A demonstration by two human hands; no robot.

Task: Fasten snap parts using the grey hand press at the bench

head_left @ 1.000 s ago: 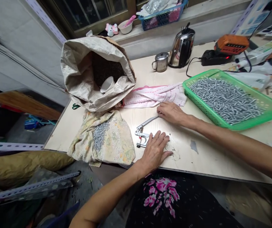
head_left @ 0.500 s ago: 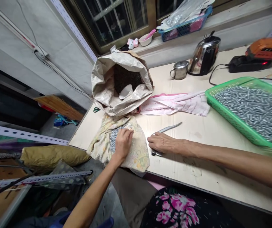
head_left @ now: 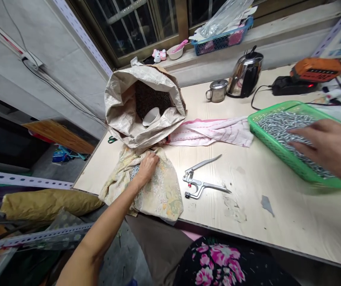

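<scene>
My left hand [head_left: 148, 169] rests on a patterned cloth [head_left: 164, 194], fingers curled down beside a pile of small silvery metal pieces [head_left: 134, 171]. What those fingers hold, if anything, is hidden. Over the green plastic basket [head_left: 295, 171] at the right, my right hand [head_left: 325, 143] reaches with fingers apart, slightly blurred. Short shiny metal pins [head_left: 278, 124] fill that basket. Between the two hands, a pair of snap pliers [head_left: 199, 186] lies on the table with its handles spread and nobody touching it.
Behind the cloth stands an open sack [head_left: 119, 115] of dark small parts with a white cup [head_left: 152, 117] inside. A pink-striped towel [head_left: 212, 132], a lidded metal mug [head_left: 218, 91], a kettle [head_left: 246, 75] and an orange battery [head_left: 316, 69] on a charger line the back.
My right hand has let go of the pliers and moved right, over the green basket. My left hand has shifted slightly up on the cloth. The view has turned a little to the right.
</scene>
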